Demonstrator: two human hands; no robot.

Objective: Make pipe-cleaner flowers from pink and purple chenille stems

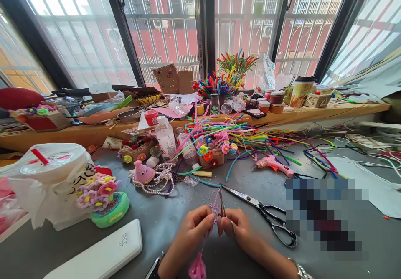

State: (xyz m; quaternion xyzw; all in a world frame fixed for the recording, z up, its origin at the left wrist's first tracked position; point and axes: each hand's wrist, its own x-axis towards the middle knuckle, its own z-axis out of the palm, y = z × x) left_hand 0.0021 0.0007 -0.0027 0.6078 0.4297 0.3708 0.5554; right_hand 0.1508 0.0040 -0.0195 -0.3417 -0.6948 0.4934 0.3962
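Head view: R hand (233, 224) grips small scissors (223, 212).

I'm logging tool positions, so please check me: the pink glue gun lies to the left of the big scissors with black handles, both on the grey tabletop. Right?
Not quite: in the head view, the pink glue gun lies beyond the big scissors with black handles, toward the window, not to their left. Both are on the grey tabletop.
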